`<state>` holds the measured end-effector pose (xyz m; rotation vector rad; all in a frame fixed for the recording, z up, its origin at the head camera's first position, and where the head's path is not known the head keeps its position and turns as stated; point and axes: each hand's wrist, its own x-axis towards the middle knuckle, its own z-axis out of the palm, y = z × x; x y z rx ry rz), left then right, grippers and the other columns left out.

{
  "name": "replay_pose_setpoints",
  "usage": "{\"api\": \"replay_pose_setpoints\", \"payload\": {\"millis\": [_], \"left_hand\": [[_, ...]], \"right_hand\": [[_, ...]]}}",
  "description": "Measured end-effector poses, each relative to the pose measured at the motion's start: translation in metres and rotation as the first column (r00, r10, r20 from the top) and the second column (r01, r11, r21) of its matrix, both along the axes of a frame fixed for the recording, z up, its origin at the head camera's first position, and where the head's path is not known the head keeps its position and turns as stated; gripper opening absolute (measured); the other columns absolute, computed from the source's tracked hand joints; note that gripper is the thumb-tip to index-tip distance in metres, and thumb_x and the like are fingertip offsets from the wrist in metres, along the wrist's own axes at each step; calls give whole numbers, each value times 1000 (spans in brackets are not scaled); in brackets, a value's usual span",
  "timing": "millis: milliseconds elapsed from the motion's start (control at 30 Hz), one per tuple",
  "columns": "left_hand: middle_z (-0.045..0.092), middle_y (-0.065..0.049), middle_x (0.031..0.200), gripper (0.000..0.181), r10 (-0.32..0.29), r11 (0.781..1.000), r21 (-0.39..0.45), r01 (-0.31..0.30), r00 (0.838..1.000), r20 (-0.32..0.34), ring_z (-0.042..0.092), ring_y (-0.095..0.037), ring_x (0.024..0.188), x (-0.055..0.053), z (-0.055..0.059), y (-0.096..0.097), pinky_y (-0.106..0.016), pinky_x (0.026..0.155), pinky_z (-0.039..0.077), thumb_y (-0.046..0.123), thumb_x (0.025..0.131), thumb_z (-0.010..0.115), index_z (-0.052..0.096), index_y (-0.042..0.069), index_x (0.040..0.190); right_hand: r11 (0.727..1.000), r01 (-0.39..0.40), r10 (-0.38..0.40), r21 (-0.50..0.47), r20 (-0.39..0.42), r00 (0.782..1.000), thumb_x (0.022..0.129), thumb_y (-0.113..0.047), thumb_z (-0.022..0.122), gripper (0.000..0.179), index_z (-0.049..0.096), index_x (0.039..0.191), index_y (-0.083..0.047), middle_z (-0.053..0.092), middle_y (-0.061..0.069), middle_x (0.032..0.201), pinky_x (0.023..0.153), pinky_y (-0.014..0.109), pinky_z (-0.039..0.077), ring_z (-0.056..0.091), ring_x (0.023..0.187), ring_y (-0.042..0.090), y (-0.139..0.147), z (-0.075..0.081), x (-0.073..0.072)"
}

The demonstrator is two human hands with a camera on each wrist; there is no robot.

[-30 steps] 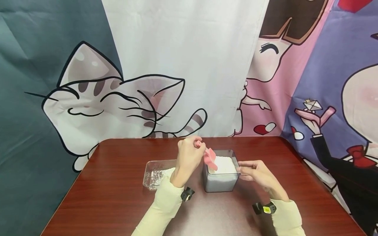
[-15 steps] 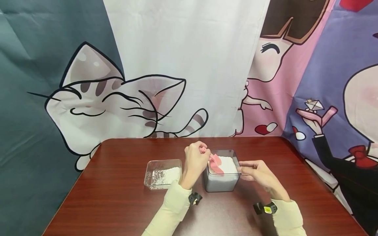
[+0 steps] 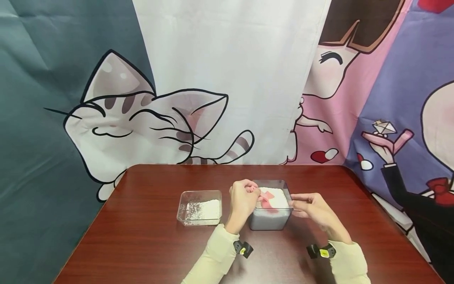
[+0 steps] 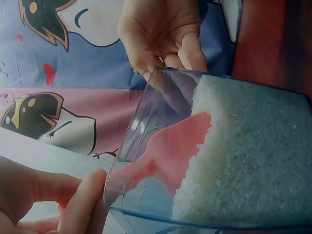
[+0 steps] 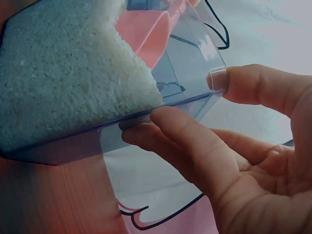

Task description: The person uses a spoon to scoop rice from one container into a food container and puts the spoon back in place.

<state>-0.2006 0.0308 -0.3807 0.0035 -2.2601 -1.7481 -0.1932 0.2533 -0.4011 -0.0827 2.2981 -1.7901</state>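
A clear, grey-tinted box (image 3: 268, 220) full of white rice (image 4: 253, 151) stands upright on the table. My left hand (image 3: 242, 200) is at its left rim, pinching the handle of a pink scoop (image 3: 268, 201). In both wrist views the scoop's head (image 5: 146, 36) lies inside the box, its front edge sunk into the rice. My right hand (image 3: 315, 209) holds the box at its right side, with digits on two adjoining walls near a corner in the right wrist view. Left of the box, a shallow clear tray (image 3: 181, 215) has rice scattered in it and a heap toward its right side.
The brown wooden table (image 3: 142, 244) has its far edge against a printed cartoon cloth (image 3: 227, 59). Between the tray and the box there is a narrow gap, partly covered by the left hand in the head view.
My left hand has moved right and down, bringing the scoop from over the left rim into the rice. The tray has come fully into sight. My right hand keeps its place on the box.
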Motion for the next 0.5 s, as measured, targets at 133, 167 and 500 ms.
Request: {"api": "replay_pose_setpoints", "payload": {"millis": [133, 167, 500], "left_hand": [[61, 1, 52, 9, -19, 998, 57, 19, 1000, 0, 62, -9, 46, -1, -1, 3, -17, 42, 50, -1, 75, 66, 66, 5, 68], [61, 0, 52, 9, -20, 998, 67, 21, 1000, -5, 62, -10, 46, -2, -1, 3, -17, 43, 51, -2, 75, 66, 66, 4, 68], [61, 0, 52, 8, -21, 995, 94, 15, 998, 62, 61, -8, 46, -2, -2, -3, -18, 45, 50, 0, 73, 68, 68, 5, 67]], "right_hand": [[1000, 5, -5, 1, -12, 1000, 85, -16, 64, 50, 49, 123, 13, 55, 28, 119, 81, 39, 54, 64, 94, 23, 2, 1, -1], [1000, 5, -5, -1, -15, 1000, 85, -16, 64, 50, 49, 123, 13, 55, 28, 119, 81, 40, 54, 64, 93, 23, 2, 1, -1], [1000, 0, 0, 5, 3, 1000, 86, -16, 64, 48, 50, 123, 11, 58, 25, 116, 83, 41, 53, 65, 93, 25, 0, 2, 0]]}}
